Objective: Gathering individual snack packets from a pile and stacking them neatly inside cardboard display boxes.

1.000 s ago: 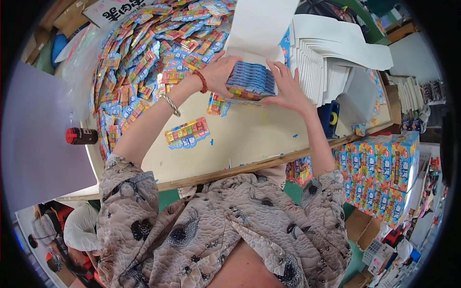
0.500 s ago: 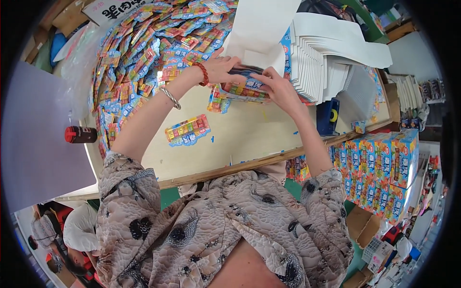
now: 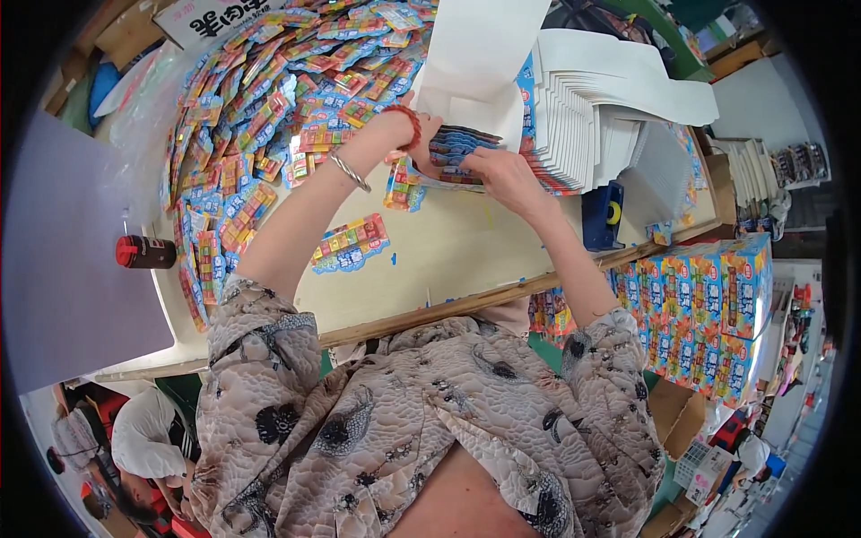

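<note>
An open box (image 3: 489, 36) with a tall white flap stands at the far middle of the table. Inside it, colourful candy packs (image 3: 465, 142) stand in a row, their blue edges up. My left hand (image 3: 423, 142) is curled at the box's left side, some fingers hidden; a red bead bracelet and a silver bangle circle that arm. At the front edge of the box my right hand (image 3: 508, 177) is closed, thumb and fingers pinched beside the packs. One loose candy pack (image 3: 352, 242) lies on the table nearer me, and another (image 3: 405, 190) rests left of the box.
A big heap of candy packs (image 3: 260, 117) covers the table's left and far side. Right of the box lean stacked flat white cartons (image 3: 574, 125) and a blue tape dispenser (image 3: 603, 217). Filled boxes (image 3: 691, 305) are stacked at right. A red-lidded jar (image 3: 145, 252) stands left; another person (image 3: 148, 430) is behind.
My left hand has slid down along the box's left side, and my right hand has moved slightly lower and left at its front. More of the packs inside now shows.
</note>
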The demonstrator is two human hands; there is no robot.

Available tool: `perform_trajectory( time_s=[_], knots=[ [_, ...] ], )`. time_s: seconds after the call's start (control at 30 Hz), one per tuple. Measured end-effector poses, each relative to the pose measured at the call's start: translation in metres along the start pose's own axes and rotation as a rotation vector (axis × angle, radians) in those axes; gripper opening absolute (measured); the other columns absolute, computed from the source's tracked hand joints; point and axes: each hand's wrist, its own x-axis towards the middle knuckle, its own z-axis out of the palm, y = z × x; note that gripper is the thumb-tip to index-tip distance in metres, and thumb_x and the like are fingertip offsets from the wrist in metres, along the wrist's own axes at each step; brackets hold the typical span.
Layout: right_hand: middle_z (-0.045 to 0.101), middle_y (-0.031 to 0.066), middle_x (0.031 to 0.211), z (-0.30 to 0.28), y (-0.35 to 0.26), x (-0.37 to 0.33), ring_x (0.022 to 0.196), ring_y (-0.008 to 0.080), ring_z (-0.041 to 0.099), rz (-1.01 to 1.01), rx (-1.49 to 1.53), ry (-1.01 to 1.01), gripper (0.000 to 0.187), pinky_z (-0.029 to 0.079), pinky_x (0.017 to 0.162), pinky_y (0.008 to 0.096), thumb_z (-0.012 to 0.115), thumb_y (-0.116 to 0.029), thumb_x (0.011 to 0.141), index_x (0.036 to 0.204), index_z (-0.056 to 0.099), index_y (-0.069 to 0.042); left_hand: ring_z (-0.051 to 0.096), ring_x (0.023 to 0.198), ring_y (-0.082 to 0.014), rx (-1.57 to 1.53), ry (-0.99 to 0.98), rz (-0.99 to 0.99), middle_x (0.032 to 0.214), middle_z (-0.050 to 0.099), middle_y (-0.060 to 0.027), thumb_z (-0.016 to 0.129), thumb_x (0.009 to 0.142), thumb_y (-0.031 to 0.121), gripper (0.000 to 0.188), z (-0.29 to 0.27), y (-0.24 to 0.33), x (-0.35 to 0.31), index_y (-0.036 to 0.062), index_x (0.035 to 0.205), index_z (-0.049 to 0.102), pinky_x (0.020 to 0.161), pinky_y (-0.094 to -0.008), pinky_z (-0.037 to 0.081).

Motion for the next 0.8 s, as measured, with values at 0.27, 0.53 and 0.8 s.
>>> perform_trajectory(
  time_s=[0.27,0.53,0.8],
  knots=[
    [0.061,0.0145,0.078,0.008,0.009,-0.001,0.075,0.0356,0.061,0.082,0.047,0.098,0.011,0.047,0.063,0.0448,0.057,0.003,0.075,0.084,0.061,-0.002,0.039,0.132,-0.0314,-0.038,0.160,0.061,0.137,0.046,-0.0185,0.071,0.051,0.075,0.129,0.012,0.007,-0.005,0.0097,0.149,0.020,0.116,-0.0510,0.002],
    [0.061,0.0166,0.074,-0.001,-0.018,-0.004,0.075,0.0372,0.061,0.098,0.011,0.044,0.008,0.048,0.067,0.0464,0.061,-0.003,0.077,0.086,0.061,-0.003,0.040,0.131,-0.0314,0.097,0.184,-0.037,0.138,0.042,-0.0147,0.080,0.056,0.056,0.125,0.029,0.015,-0.012,0.0148,0.151,0.010,0.114,-0.0560,0.009],
    [0.063,0.0184,0.073,0.009,0.002,0.006,0.074,0.0375,0.062,0.092,-0.164,-0.110,0.010,0.049,0.067,0.0451,0.065,-0.005,0.074,0.083,0.065,-0.001,0.046,0.126,-0.0311,0.012,0.262,-0.024,0.138,0.043,-0.0091,0.080,0.064,0.044,0.116,0.039,0.012,-0.007,0.0217,0.151,0.008,0.112,-0.0586,0.015]
  ],
)
